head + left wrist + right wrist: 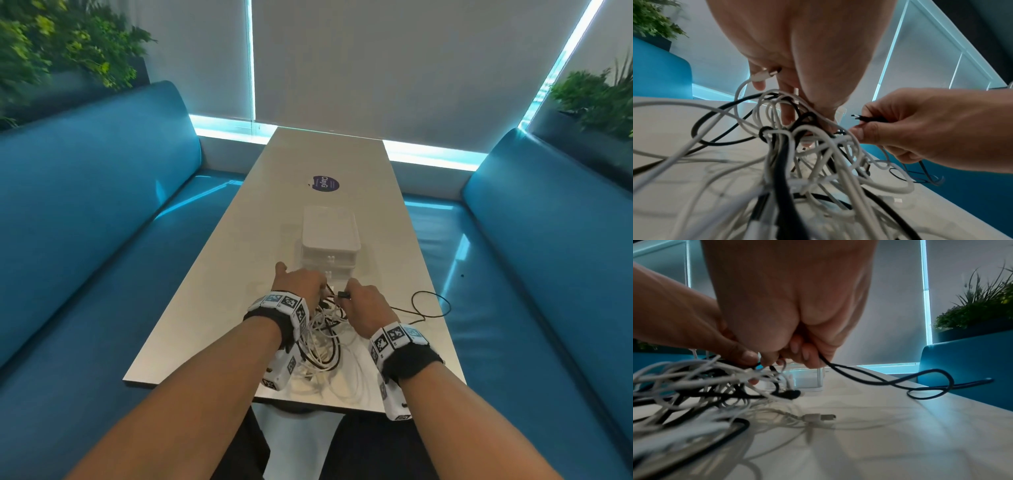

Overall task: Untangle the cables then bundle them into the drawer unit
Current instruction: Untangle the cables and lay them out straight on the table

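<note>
A tangle of white and black cables (322,342) lies on the near end of the pale table (239,240). My left hand (303,284) grips the top of the tangle (807,154), its fingers curled among the loops, and holds a white plug (764,75). My right hand (363,303) pinches the plug end of a black cable (867,118). That black cable (920,382) trails off to the right in a loose loop (431,305). The white drawer unit (330,240) stands just beyond both hands, drawers closed.
Blue padded benches run along the left (85,240) and the right (548,257) of the table. A round purple sticker (323,183) sits beyond the drawer unit. A loose white plug (818,417) lies on the table under my right wrist. Plants (51,44) stand behind the benches.
</note>
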Demonstrator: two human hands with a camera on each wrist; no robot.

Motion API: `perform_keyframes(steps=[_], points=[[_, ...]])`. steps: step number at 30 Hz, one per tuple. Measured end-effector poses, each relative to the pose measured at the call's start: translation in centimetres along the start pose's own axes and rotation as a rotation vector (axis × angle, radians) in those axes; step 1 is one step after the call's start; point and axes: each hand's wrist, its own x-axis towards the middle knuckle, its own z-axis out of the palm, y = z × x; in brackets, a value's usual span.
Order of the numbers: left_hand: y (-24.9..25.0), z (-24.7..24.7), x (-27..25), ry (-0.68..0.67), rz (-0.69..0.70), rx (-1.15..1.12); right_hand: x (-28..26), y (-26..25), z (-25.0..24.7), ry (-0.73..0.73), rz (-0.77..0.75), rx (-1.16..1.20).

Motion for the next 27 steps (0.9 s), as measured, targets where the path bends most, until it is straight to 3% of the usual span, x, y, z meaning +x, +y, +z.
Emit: perform_keyframes(steps=[6,10,12,20,27], points=[[1.1,0.0,-0.7,0.096,-0.005,0.021,-0.3,0.1,-0.3,0.031,-0.031,0.044],[2.9,0.7,-1.4,0.144,0.125,0.202,-0.5,0.3,-0.4,0.070,-0.013,0.065],[3.2,1.1,-1.5,0.171,0.141,0.190,-0.5,0.5,-0.5,0.065,-0.016,0.066],[3.3,1.5,-2.4,0.141,0.040,0.293,-0.5,0.7,-1.0,0.019,-0.028,0.045],[3.1,1.0,-2.5,0.096,-0.006,0.257,-0.8,1.7,-1.1,0.028,0.103,0.177]])
